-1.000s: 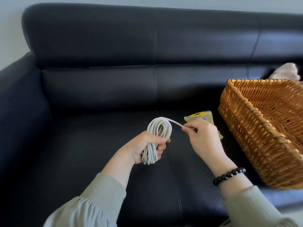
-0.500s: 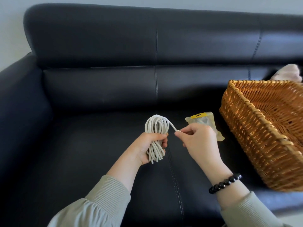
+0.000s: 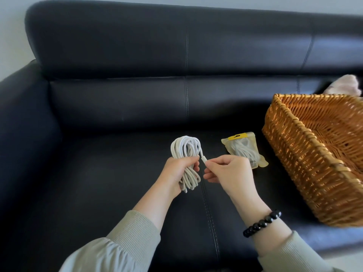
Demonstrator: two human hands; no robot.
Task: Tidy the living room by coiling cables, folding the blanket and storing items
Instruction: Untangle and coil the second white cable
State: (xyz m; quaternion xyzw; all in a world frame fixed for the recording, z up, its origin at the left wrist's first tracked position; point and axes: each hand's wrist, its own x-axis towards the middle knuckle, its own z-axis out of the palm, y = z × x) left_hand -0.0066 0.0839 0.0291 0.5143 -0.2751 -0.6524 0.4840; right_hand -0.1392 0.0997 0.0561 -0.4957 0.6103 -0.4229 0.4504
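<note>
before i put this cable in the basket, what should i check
1. Coil gripped: left hand holds the cable bundle round its middle. ok
2. Loose end tucked: right hand pinches the plug, not wound in. not ok
3. Tie round the coil: none visible. not ok
4. Basket has room: the visible inside is bare wicker. ok
5. Way across: only a flat pouch lies on the seat between. ok

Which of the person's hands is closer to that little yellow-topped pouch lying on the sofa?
The right. The right hand, pinching the white cable's end, is just in front of the pouch. The left hand, gripping that cable's loops, is farther off to its left.
</note>
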